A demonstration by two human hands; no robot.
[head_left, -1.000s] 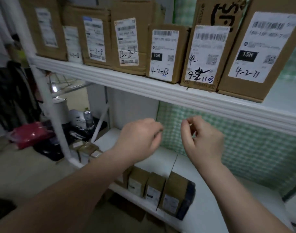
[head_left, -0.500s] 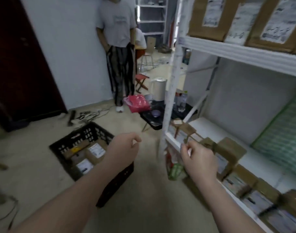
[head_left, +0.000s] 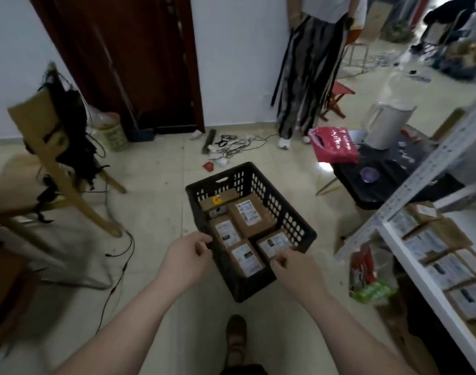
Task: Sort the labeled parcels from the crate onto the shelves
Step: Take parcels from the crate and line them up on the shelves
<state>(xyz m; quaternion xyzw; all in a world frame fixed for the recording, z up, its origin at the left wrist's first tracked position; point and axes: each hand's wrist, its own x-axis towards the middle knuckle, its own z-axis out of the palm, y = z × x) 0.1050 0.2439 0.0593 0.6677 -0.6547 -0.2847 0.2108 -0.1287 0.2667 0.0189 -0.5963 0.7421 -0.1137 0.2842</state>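
Since half a second ago, both hands have dropped from beside the shelf post to the near end of the black crate (head_left: 285, 215) on the floor. The left hand (head_left: 187, 262) is at its near left rim and the right hand (head_left: 299, 269) over its near right corner; contact with rim or contents cannot be resolved. Both hands are loosely curled, thumb close to forefinger, nothing held. Labeled parcels (head_left: 247, 216) lie flat in the crate, labels up, packed edge to edge; more labeled boxes (head_left: 426, 242) stand along the front edge of the white shelf (head_left: 402, 256) at right.
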